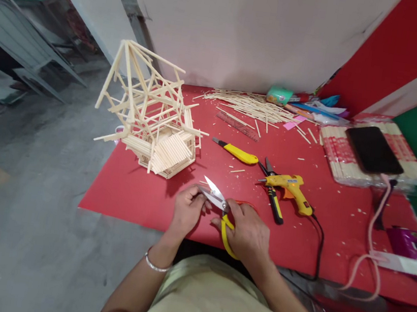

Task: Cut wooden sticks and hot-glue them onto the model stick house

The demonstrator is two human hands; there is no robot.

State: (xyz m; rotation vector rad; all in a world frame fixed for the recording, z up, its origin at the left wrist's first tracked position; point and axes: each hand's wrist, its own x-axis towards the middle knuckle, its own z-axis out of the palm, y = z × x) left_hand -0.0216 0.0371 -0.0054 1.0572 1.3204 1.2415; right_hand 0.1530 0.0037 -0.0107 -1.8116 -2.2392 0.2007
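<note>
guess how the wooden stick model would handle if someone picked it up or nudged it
The stick model is probably light for its size, since its upper part is an open frame of thin sticks. Those slender pieces look fragile, so a squeeze might snap one. Pushed high up, it could tip, as the frame rises well above its base.

The scissors point(224, 206) have two shiny silver blades point(214, 190), spread apart in a V, with a little round pin where they cross. One loop of the yellow handle point(225, 234) hangs down by the front edge of the red desk point(129, 202). The tips point toward the desk's left side.
</note>
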